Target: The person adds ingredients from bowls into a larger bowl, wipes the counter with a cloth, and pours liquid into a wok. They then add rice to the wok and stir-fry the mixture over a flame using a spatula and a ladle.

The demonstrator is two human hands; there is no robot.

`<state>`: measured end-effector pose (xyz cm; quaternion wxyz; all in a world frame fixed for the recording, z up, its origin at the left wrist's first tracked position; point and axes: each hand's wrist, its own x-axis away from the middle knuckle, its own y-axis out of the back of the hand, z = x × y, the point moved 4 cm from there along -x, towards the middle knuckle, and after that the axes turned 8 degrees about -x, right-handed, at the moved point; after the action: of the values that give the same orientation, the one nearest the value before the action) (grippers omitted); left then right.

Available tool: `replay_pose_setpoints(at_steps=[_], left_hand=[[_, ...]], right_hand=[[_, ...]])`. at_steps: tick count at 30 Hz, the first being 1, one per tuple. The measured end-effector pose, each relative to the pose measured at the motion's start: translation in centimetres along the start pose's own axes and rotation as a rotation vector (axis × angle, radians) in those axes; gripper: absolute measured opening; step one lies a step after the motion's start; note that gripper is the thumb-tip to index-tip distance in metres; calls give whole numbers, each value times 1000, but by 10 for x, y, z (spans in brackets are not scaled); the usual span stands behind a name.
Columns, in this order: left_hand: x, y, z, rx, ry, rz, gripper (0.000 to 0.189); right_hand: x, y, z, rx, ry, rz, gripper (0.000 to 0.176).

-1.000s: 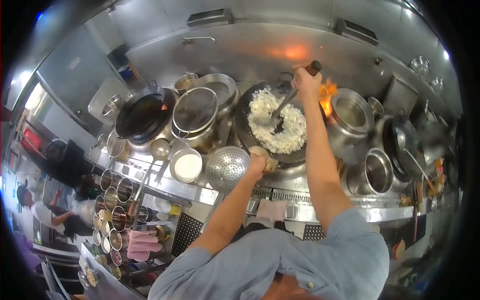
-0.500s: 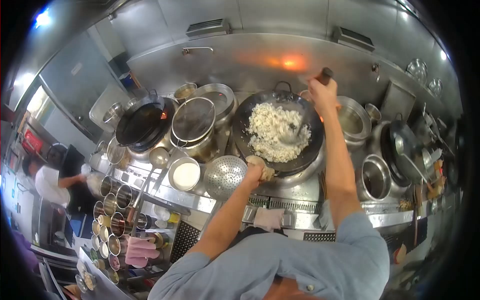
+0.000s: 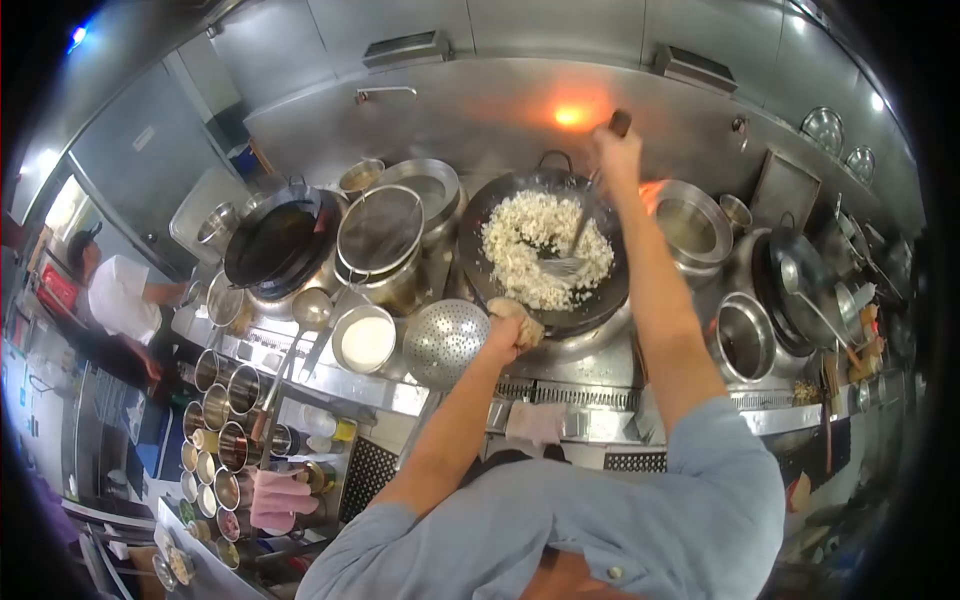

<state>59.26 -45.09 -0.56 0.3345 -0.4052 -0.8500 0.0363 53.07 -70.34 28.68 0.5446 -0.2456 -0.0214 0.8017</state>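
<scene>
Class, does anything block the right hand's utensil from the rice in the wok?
Nothing visible: the metal utensil in the right hand reaches the rice; the left hand and cloth are at the wok's near rim.

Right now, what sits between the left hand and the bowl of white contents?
The perforated strainer lies between the left hand and the bowl; the head view shows this.

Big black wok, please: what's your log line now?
left hand: holds cloth at near side of wok | right hand: grips long-handled tool | pale food: in wok
</scene>
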Motion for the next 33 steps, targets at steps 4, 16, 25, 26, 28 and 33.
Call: replay_pose_setpoints(at_steps=[4, 16, 25, 26, 28, 33], left_hand=[[-7, -3, 3, 21, 70, -6, 13], [121, -40, -1, 276, -12, 431, 23], [110, -20, 83, 392, -23, 205, 30], [121, -29, 52, 365, -91, 223, 33], [143, -46, -10, 314, -228, 252, 41], [82, -18, 51, 228, -199, 263, 36]], right_hand=[[28, 59, 60, -124, 339, -231, 1], [50, 30, 35, -423, -178, 18, 8], [7, -20, 82, -145, 143, -77, 5], [7, -27, 103, -182, 100, -35, 6], [24, -45, 102, -134, 42, -26, 6], [43, -41, 44, -93, 224, -63, 8]])
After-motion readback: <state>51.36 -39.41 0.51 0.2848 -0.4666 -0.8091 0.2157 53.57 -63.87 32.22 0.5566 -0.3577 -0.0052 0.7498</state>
